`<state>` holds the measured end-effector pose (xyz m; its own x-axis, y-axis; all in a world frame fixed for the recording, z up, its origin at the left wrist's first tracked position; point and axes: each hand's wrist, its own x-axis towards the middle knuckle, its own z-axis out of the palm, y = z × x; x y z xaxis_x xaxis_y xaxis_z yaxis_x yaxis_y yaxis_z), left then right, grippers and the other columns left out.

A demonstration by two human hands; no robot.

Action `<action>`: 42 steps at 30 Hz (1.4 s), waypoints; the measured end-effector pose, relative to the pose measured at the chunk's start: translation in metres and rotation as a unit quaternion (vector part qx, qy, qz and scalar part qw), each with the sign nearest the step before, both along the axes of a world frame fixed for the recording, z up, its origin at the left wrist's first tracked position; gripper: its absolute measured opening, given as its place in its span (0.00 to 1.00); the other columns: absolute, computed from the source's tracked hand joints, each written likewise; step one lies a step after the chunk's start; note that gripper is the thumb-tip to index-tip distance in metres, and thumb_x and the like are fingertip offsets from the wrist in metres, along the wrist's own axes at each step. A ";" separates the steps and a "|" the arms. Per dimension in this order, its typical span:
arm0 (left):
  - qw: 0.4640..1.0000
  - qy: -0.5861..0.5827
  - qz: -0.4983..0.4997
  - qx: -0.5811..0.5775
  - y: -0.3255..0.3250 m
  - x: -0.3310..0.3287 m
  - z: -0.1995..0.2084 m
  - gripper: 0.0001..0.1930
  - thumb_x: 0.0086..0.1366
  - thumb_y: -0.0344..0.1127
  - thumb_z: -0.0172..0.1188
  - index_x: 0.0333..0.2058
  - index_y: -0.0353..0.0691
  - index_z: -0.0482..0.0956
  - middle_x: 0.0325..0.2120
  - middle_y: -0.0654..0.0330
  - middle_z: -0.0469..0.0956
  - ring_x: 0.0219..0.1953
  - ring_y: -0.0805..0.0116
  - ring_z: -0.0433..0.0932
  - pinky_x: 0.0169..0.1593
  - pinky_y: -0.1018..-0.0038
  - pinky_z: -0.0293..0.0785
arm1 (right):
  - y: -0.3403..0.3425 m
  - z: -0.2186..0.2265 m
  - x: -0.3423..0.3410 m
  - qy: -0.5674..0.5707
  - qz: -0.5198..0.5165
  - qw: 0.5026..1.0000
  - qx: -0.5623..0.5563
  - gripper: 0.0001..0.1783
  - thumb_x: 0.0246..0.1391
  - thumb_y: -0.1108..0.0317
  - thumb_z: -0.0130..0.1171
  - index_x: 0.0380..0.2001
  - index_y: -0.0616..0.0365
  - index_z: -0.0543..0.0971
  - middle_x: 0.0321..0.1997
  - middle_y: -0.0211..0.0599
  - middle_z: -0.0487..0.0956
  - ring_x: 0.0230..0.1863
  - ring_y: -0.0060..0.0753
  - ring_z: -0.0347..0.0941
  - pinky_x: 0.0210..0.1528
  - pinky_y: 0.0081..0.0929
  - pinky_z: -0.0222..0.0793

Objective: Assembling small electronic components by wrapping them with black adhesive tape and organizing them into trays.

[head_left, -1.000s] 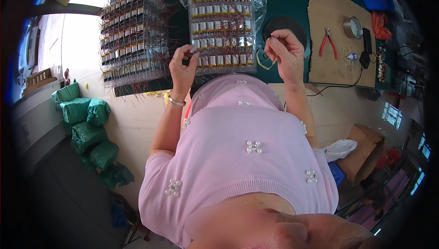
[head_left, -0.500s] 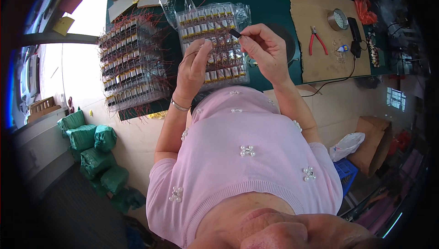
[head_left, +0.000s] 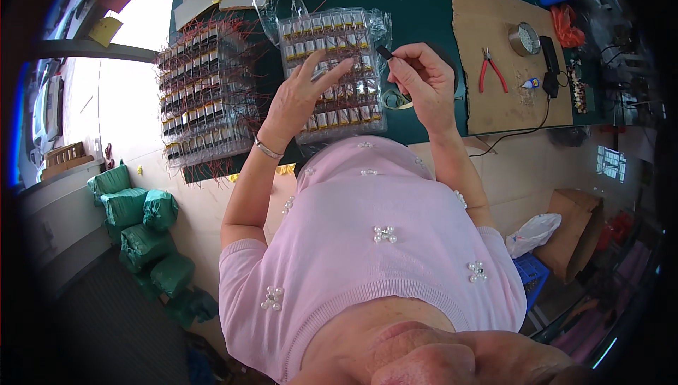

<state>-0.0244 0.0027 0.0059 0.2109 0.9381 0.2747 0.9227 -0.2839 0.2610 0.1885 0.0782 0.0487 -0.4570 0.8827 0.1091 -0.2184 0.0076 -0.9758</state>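
Observation:
My right hand (head_left: 429,90) pinches a small black strip (head_left: 384,51) between thumb and fingertips, above the right edge of a clear plastic tray (head_left: 346,130). Rows of small silver battery cells (head_left: 340,117) with yellow ends and thin red wires fill this tray. Over the tray's left side is my left hand (head_left: 300,95), its fingers spread apart and nothing visible in them. Whether its fingertips touch the cells or wires, I cannot tell. Part of the middle rows is hidden under that hand.
Left of the tray stands a stack of similar trays (head_left: 206,106) with red wires sticking out. To the right, a cardboard sheet (head_left: 487,25) bears red-handled pliers (head_left: 492,73), a round tin (head_left: 524,37), a small bottle (head_left: 530,83) and a black device (head_left: 549,67) with a cable.
My left hand's fingers have opened and spread over the tray. My right hand, still pinching the black strip, has shifted slightly right, away from the left hand.

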 end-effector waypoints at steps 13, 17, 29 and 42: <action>0.972 -0.196 0.056 0.115 0.001 0.039 -0.011 0.14 0.48 0.19 0.61 0.34 0.42 0.81 0.35 0.58 0.71 0.36 0.60 0.73 0.40 0.70 0.72 | -0.005 0.005 -0.020 0.014 -0.004 1.000 0.025 0.05 0.55 0.75 0.55 0.35 0.64 0.74 0.27 0.28 0.76 0.31 0.13 0.70 0.33 0.13 0.67; 0.938 -0.332 0.030 0.101 -0.009 0.052 -0.003 0.13 0.50 0.20 0.62 0.36 0.38 0.81 0.32 0.60 0.74 0.34 0.69 0.73 0.37 0.76 0.71 | -0.004 -0.024 -0.027 0.012 -0.008 1.000 0.005 0.05 0.58 0.74 0.52 0.36 0.65 0.73 0.33 0.36 0.79 0.33 0.18 0.74 0.38 0.17 0.73; 0.637 -0.762 0.025 -0.116 -0.007 0.049 0.002 0.20 0.58 0.29 0.62 0.49 0.29 0.72 0.34 0.61 0.77 0.36 0.78 0.75 0.42 0.81 0.75 | -0.010 -0.014 -0.007 -0.071 0.060 0.994 -0.063 0.03 0.53 0.75 0.53 0.30 0.63 0.74 0.27 0.30 0.77 0.28 0.15 0.74 0.30 0.15 0.69; 0.655 -0.742 -0.003 -0.146 -0.007 0.042 -0.006 0.23 0.57 0.35 0.65 0.47 0.26 0.73 0.34 0.58 0.79 0.35 0.70 0.80 0.42 0.75 0.78 | -0.009 -0.011 -0.003 -0.080 0.093 0.991 -0.045 0.03 0.50 0.75 0.54 0.30 0.63 0.75 0.24 0.28 0.77 0.28 0.13 0.72 0.28 0.15 0.65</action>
